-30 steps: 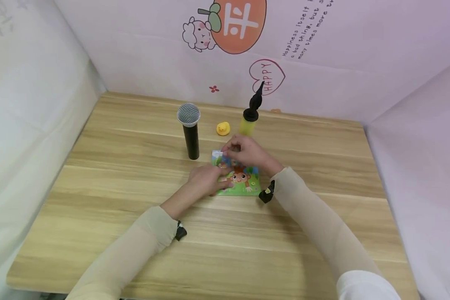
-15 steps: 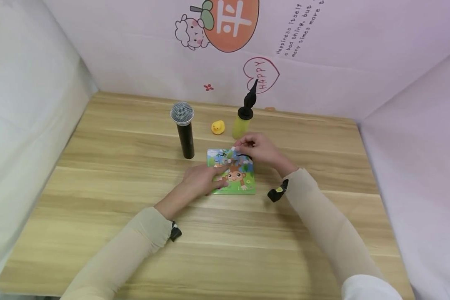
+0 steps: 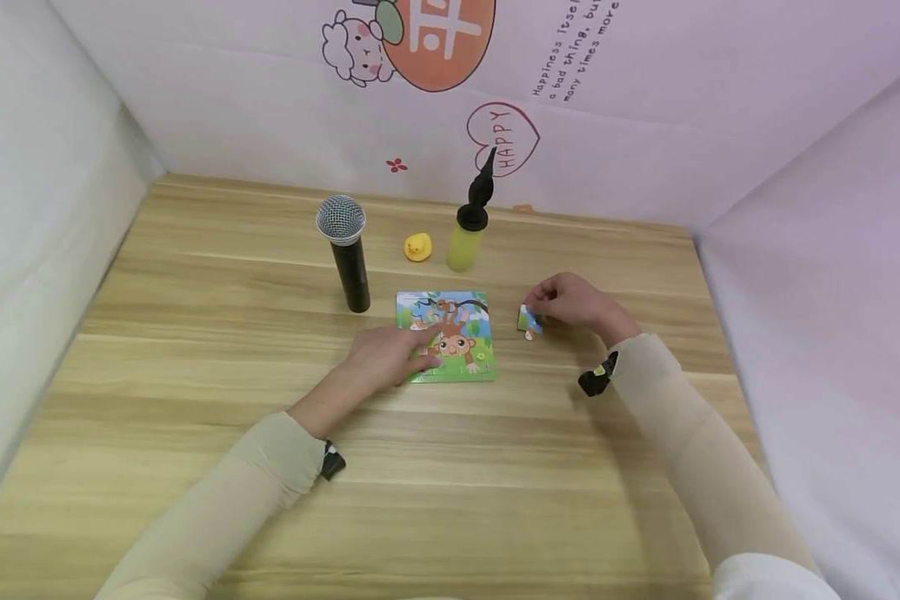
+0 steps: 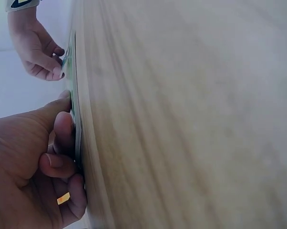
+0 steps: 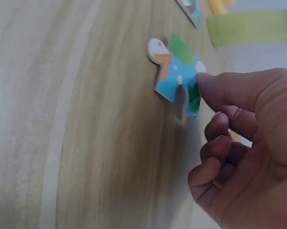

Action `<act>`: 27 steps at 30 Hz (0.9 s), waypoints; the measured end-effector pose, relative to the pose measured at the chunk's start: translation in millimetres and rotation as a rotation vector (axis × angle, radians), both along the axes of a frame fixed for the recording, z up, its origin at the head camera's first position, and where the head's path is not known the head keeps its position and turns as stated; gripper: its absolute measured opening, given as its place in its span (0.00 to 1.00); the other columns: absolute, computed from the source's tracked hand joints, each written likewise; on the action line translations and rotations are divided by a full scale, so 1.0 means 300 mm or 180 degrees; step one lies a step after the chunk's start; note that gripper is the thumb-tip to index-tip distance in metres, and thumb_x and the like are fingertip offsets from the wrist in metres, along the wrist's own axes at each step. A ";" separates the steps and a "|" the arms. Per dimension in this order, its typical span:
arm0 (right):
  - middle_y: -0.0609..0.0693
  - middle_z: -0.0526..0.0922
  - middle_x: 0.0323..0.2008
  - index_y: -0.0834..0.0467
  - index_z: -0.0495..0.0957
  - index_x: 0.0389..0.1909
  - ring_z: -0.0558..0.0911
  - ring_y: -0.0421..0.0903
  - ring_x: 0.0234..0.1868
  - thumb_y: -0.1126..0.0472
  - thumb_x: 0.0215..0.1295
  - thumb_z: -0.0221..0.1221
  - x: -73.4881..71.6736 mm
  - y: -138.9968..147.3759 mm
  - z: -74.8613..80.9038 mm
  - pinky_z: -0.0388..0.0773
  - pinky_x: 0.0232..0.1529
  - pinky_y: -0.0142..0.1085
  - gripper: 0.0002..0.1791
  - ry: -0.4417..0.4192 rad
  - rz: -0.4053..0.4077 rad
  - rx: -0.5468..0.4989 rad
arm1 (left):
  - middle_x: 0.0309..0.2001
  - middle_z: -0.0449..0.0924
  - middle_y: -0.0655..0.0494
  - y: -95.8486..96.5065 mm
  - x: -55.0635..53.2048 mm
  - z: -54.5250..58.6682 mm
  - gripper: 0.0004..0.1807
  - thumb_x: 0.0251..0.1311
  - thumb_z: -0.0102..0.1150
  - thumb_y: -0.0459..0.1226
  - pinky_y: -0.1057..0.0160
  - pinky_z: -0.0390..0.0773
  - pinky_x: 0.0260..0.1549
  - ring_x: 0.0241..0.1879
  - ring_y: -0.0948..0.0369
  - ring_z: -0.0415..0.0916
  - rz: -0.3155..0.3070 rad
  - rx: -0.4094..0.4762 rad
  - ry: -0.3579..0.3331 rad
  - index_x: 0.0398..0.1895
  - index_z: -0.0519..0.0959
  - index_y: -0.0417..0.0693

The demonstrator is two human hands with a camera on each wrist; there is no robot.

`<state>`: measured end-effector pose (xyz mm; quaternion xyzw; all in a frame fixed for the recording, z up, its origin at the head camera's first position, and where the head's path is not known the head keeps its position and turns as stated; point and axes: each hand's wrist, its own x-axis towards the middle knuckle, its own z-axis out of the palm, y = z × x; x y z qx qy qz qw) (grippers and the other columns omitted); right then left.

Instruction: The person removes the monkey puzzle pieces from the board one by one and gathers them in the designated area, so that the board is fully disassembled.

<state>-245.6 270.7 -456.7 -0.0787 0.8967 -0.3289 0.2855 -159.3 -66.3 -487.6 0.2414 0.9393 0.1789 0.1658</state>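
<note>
Left hand (image 3: pixel 381 358) is resting on the monkey puzzle (image 3: pixel 461 363), thumb and forefinger parted, while the right hand (image 3: pixel 573 301) is pinching a puzzle piece (image 5: pixel 176 72) beside it.

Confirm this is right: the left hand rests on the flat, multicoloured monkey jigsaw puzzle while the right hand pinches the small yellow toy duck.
One error: the right hand pinches a flat, mostly blue jigsaw piece, as the right wrist view shows; the small yellow toy duck sits apart. The left hand does rest on the flat, multicoloured monkey jigsaw puzzle.
</note>
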 end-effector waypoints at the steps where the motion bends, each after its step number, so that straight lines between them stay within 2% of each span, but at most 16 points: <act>1: 0.53 0.81 0.34 0.61 0.86 0.45 0.74 0.47 0.32 0.59 0.75 0.59 -0.004 -0.005 -0.002 0.72 0.35 0.36 0.10 0.0077 0.0054 0.0046 | 0.54 0.84 0.52 -0.001 -0.001 -0.001 0.35 0.69 0.52 0.63 0.56 0.69 0.18 0.26 0.56 0.73 0.0018 0.0003 -0.0005 0.77 0.65 0.67; 2: 0.53 0.81 0.31 0.60 0.86 0.44 0.73 0.47 0.31 0.59 0.74 0.59 -0.006 -0.011 -0.002 0.71 0.34 0.37 0.10 0.0148 0.0099 0.0092 | 0.53 0.85 0.52 -0.002 -0.001 -0.001 0.35 0.69 0.52 0.63 0.56 0.69 0.18 0.25 0.56 0.73 0.0035 0.0012 -0.0008 0.77 0.65 0.67; 5: 0.51 0.82 0.30 0.59 0.87 0.42 0.73 0.47 0.31 0.59 0.74 0.61 -0.013 -0.027 0.001 0.70 0.35 0.39 0.09 0.0310 0.0186 0.0221 | 0.38 0.87 0.54 -0.002 0.002 -0.002 0.35 0.69 0.52 0.63 0.56 0.69 0.19 0.24 0.57 0.72 0.0063 0.0005 -0.0017 0.77 0.65 0.68; 8: 0.51 0.84 0.33 0.60 0.88 0.43 0.75 0.48 0.34 0.59 0.74 0.61 -0.017 -0.035 0.006 0.70 0.39 0.41 0.09 0.0409 0.0223 0.0317 | 0.37 0.86 0.55 -0.002 0.004 -0.001 0.35 0.69 0.52 0.63 0.56 0.70 0.19 0.23 0.57 0.72 0.0076 -0.0010 -0.0015 0.77 0.65 0.68; 9: 0.51 0.85 0.34 0.60 0.88 0.43 0.75 0.48 0.36 0.59 0.73 0.62 -0.017 -0.035 0.006 0.70 0.40 0.41 0.09 0.0434 0.0227 0.0341 | 0.34 0.85 0.55 -0.002 0.004 0.000 0.35 0.69 0.52 0.63 0.56 0.70 0.19 0.23 0.57 0.72 0.0074 -0.0016 -0.0019 0.77 0.65 0.68; 12: 0.50 0.86 0.35 0.61 0.88 0.44 0.76 0.48 0.37 0.58 0.73 0.62 -0.016 -0.030 0.006 0.70 0.41 0.42 0.11 0.0487 0.0244 0.0383 | 0.36 0.86 0.56 -0.002 0.004 0.001 0.35 0.69 0.52 0.63 0.56 0.69 0.19 0.23 0.57 0.71 0.0066 -0.0015 -0.0022 0.77 0.65 0.68; 15: 0.51 0.86 0.35 0.61 0.88 0.45 0.76 0.48 0.36 0.58 0.73 0.62 -0.017 -0.022 -0.002 0.70 0.41 0.41 0.11 0.0465 0.0210 0.0391 | 0.25 0.80 0.61 -0.002 0.003 0.000 0.34 0.69 0.52 0.63 0.56 0.69 0.19 0.21 0.57 0.71 0.0060 -0.0012 -0.0026 0.77 0.65 0.68; 16: 0.51 0.86 0.36 0.61 0.88 0.45 0.76 0.48 0.37 0.57 0.74 0.62 -0.016 -0.022 -0.004 0.70 0.40 0.41 0.11 0.0465 0.0191 0.0385 | 0.25 0.79 0.61 -0.002 0.003 0.000 0.34 0.69 0.52 0.63 0.56 0.69 0.19 0.21 0.58 0.71 0.0058 -0.0008 -0.0029 0.76 0.66 0.68; 21: 0.50 0.86 0.40 0.58 0.87 0.48 0.76 0.48 0.38 0.56 0.72 0.63 -0.006 -0.061 -0.010 0.71 0.41 0.41 0.11 0.0678 0.0112 0.0220 | 0.33 0.84 0.58 -0.006 0.001 0.000 0.34 0.70 0.53 0.62 0.56 0.69 0.19 0.21 0.58 0.70 0.0068 0.0031 -0.0030 0.76 0.67 0.67; 22: 0.49 0.86 0.40 0.57 0.87 0.48 0.76 0.48 0.38 0.56 0.72 0.63 -0.002 -0.080 -0.009 0.71 0.41 0.41 0.11 0.0748 0.0152 0.0161 | 0.33 0.85 0.56 -0.007 0.001 0.000 0.34 0.70 0.53 0.62 0.56 0.69 0.19 0.21 0.57 0.70 0.0067 0.0034 -0.0046 0.76 0.66 0.67; 25: 0.48 0.84 0.39 0.55 0.87 0.49 0.75 0.47 0.36 0.56 0.71 0.65 0.008 -0.150 -0.008 0.72 0.38 0.41 0.11 0.0913 0.0356 -0.0080 | 0.43 0.87 0.53 -0.008 -0.001 0.000 0.34 0.69 0.53 0.62 0.56 0.69 0.19 0.23 0.57 0.72 0.0069 0.0026 -0.0013 0.76 0.66 0.67; 27: 0.48 0.83 0.36 0.55 0.87 0.49 0.74 0.47 0.34 0.58 0.71 0.65 0.012 -0.202 -0.007 0.72 0.36 0.40 0.10 0.1011 0.0625 -0.0194 | 0.48 0.86 0.52 -0.005 -0.002 -0.001 0.34 0.69 0.53 0.62 0.56 0.70 0.19 0.26 0.57 0.73 0.0050 0.0022 0.0023 0.76 0.67 0.68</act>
